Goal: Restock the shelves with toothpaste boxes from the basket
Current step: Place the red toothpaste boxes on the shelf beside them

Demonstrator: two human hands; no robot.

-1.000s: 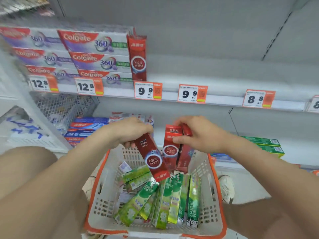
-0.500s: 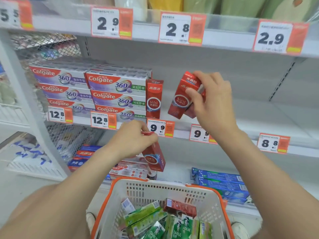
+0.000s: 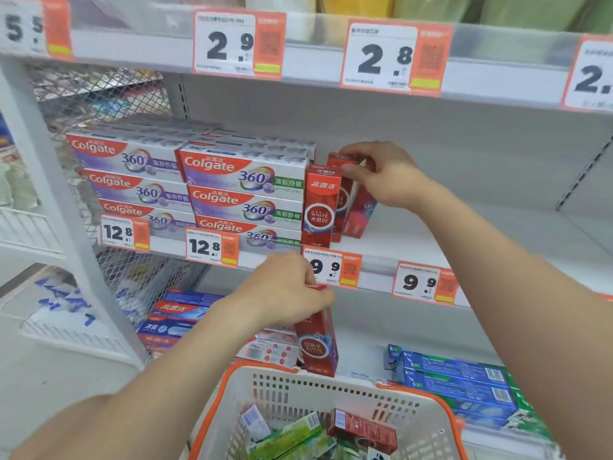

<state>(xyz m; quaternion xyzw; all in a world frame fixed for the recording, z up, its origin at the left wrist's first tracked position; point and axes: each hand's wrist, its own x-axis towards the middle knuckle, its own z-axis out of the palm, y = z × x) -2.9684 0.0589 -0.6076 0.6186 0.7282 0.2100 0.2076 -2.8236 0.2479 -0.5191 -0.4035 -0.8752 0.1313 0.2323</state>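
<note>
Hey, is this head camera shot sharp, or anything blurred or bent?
Head view: even light, no hard shadows; the lens skews the top shelf edge and the white post; Colgate boxes read sharp; the 5.5 tag and the basket's green boxes are blurred.

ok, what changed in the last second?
The right hand carried its red boxes from the basket up to the shelf, beside the upright red box there. The left hand lifted its single red box above the basket, still gripping it. Colgate stacks and price tags unchanged.

Right hand (image 3: 386,175) grips red boxes (image 3: 356,207) on shelf (image 3: 431,234); left hand (image 3: 285,288) holds red box (image 3: 316,343).
</note>
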